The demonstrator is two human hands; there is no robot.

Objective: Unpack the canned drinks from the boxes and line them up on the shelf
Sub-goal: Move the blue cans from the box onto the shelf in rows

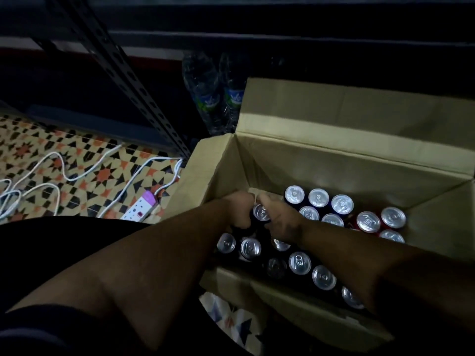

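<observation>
One open brown cardboard box (334, 160) holds about seventeen upright silver-topped drink cans (299, 262), at least two of them red-sided (368, 222) at its right end. Behind the box stand two clear plastic water bottles (205, 93); left of it lies one white power strip (140, 208).

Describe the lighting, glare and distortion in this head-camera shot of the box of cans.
Head view: dim overall, the top and bottom left nearly black; the can tops catch bright glare; the cardboard box and the tiled floor are the best-lit areas; the wide-angle lens bows the shelf upright and stretches the forearms; left hand and right hand look slightly soft around one can.
</observation>
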